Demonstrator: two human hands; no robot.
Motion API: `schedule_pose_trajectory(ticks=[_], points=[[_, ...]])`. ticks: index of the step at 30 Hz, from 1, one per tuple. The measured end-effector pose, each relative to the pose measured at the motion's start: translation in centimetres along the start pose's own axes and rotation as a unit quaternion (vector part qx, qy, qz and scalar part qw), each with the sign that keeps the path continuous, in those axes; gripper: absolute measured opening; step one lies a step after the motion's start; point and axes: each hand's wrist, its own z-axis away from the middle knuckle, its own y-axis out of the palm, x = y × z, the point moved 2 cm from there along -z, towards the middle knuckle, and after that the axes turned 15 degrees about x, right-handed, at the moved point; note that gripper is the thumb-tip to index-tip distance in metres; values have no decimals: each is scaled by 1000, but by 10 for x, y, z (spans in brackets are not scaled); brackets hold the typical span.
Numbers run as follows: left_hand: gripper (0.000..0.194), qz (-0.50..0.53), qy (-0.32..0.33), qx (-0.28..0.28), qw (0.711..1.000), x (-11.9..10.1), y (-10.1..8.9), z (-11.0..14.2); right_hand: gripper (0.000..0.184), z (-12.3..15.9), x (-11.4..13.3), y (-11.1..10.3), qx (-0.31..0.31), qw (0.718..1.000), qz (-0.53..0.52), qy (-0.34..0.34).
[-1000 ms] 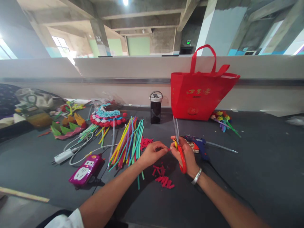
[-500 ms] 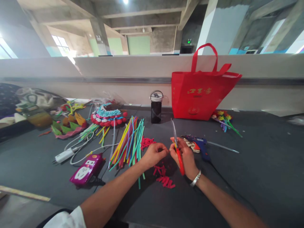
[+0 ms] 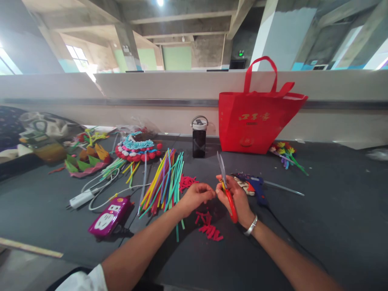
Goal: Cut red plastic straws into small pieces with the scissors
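Red-handled scissors rest in my right hand, blades pointing up and away from me. My left hand is closed in a pinch, its fingertips almost meeting those of the right; anything between them is too small to make out. Beneath the hands lie short red pieces on the dark table, with a second pile of red pieces just beyond my left hand. Left of that hand spreads a bundle of coloured fuzzy sticks.
A blue glue gun lies to the right, its cord running toward me. Behind stand a black bottle and a red bag. On the left are a purple power strip, a white charger and beaded craft work.
The scissors have tilted slightly in my right hand, their blade tips shifting a little left. My left hand stays nearly in place.
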Motion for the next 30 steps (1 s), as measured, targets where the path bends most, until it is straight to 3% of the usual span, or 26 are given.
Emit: schedule_pose_trajectory(ticks=[6, 12, 20, 26, 30], points=[[11, 96, 0, 4, 995, -2, 3, 1, 29, 8, 0, 4, -2, 999, 31, -22], [16, 72, 13, 18, 997, -5, 1, 2, 28, 4, 1, 1, 16, 999, 18, -24], [20, 20, 4, -22, 1000, -11, -1, 4, 29, 3, -1, 1, 21, 1000, 1, -10], [15, 11, -16, -13, 1000, -7, -1, 3, 29, 7, -4, 3, 23, 1000, 15, -13], [11, 68, 38, -52, 996, -8, -1, 3, 34, 9, -4, 2, 18, 1000, 3, 8]])
